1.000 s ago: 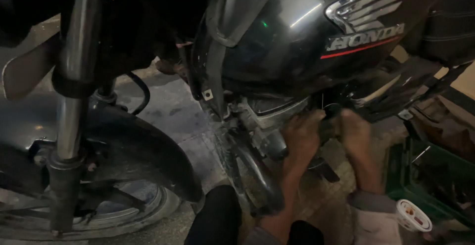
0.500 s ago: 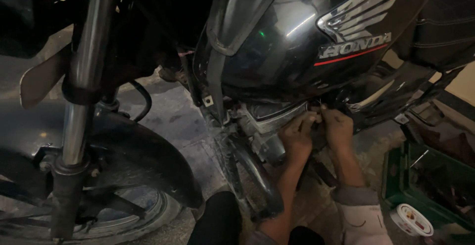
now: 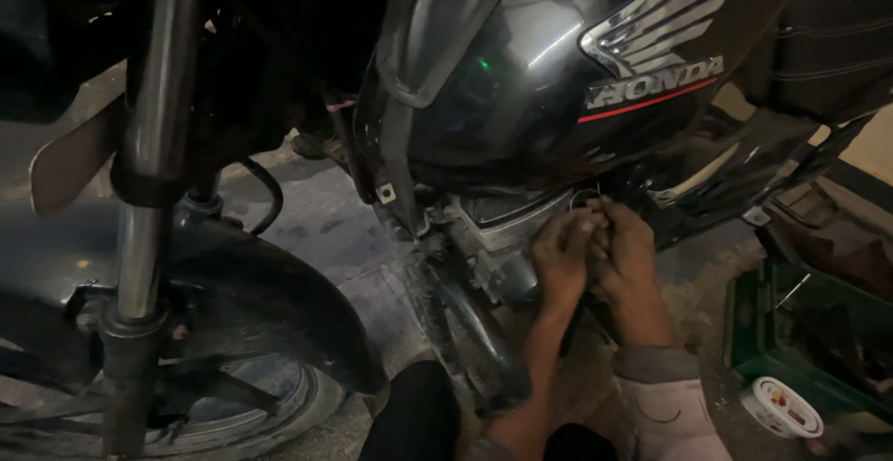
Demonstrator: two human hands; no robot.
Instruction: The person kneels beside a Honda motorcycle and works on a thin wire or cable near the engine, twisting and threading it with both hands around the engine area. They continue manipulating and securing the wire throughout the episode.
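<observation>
While both hands are pressed together under black fuel tank [image 3: 558, 80], thin wire [image 3: 588, 196] is pinched: left hand [image 3: 563, 256] and right hand [image 3: 628, 247] curled tight, wire loop just above fingertips [image 3: 595, 219]. Judged light, springy, slippery; best gripped near base.

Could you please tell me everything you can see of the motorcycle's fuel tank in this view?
The fuel tank is glossy black, apparently painted metal, catching bright highlights. Its side bears a silver wing emblem above a red stripe. It sits high on the motorcycle, above the engine, behind the front fork. The left hand and right hand work close together just beneath its lower edge; whether they touch it is unclear.
</observation>
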